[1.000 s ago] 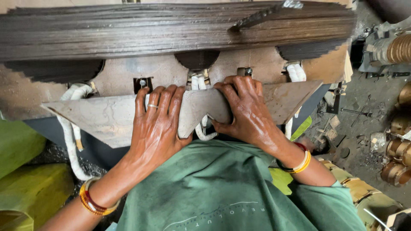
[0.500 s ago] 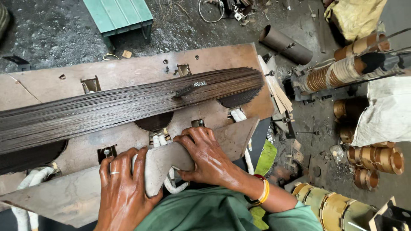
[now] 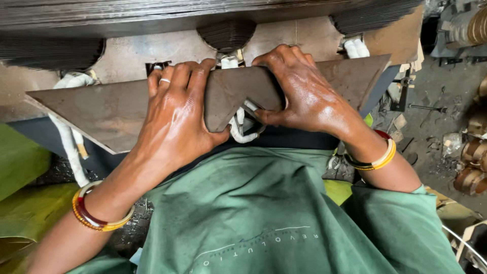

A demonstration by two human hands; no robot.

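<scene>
1. The left hand (image 3: 175, 114) lies flat over a long, thin metal sheet (image 3: 106, 114) with angled, pointed ends, fingers spread across its top edge and thumb hooked under the notch at its middle.
2. The right hand (image 3: 304, 94) grips the same sheet beside the notch, fingers curled over the upper edge, thumb underneath.
3. The sheet sits level against a brown board (image 3: 284, 40), below a stack of dark metal strips (image 3: 152, 15); white tape (image 3: 238, 127) hangs behind the notch.
4. It looks stiff, light and oily, with sharp edges, so it is probably best held near the middle with both hands.
</scene>
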